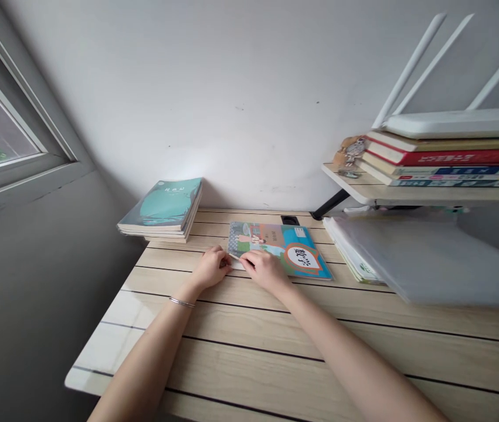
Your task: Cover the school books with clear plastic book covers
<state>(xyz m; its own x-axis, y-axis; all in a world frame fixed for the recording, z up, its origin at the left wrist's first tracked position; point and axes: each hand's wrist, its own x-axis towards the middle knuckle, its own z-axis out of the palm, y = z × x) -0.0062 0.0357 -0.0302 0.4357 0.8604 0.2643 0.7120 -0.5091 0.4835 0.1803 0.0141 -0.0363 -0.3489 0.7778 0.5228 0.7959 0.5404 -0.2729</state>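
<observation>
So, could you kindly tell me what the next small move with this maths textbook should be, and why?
I would probably lift the near corner of the maths textbook slightly with the right hand, since it already rests there. The left hand sits just beside it, and a small white piece shows between them, though I cannot tell what it is.

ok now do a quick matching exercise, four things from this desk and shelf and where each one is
Things:
1. silver bangle
2. stack of books with a teal cover
3. red-spined book
4. picture-covered maths book

Places:
A. in a pile on the shelf
B. under the fingers of the left hand and right hand
C. on the left wrist
D. at the far left corner of the wooden desk

Pairs: 1-C, 2-D, 3-A, 4-B
</observation>
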